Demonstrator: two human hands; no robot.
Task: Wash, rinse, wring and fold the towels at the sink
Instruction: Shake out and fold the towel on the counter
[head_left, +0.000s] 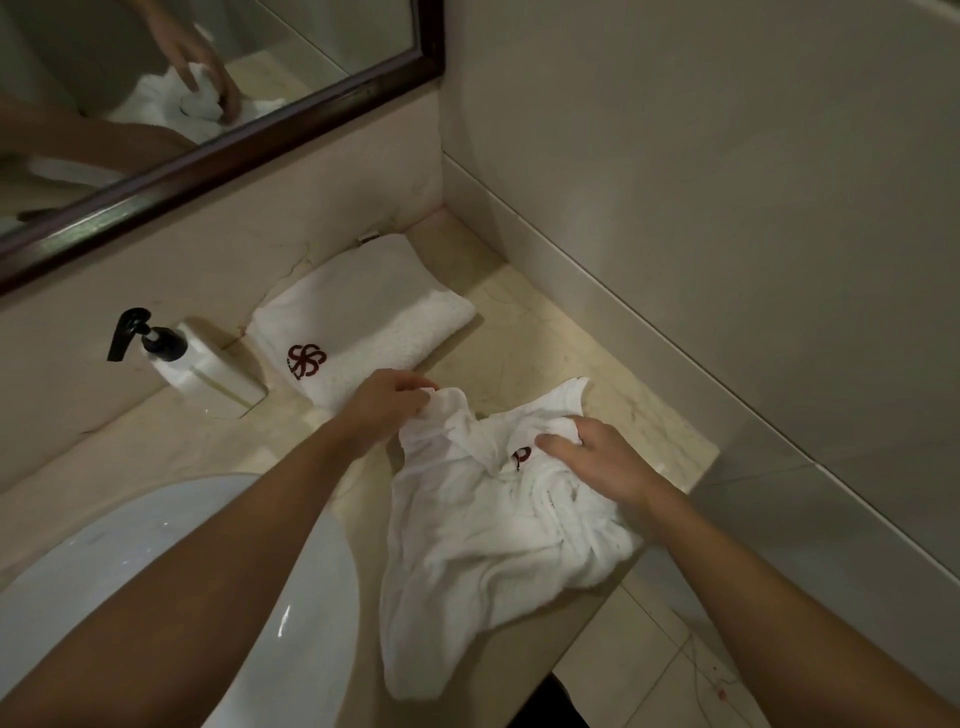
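We pinch the crumpled white towel (493, 530) by a corner with our left hand (387, 410); right hand (597, 462) grips its middle. Limp, probably damp-heavy; corners suit best.

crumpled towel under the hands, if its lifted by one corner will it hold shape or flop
The crumpled towel will probably flop: it lies in soft folds and already droops over the counter edge. It may feel heavy for its size if wet, though dampness cannot be told here. The left hand pinches an edge and the right hand grips a bunch, so it likely bunches easily.
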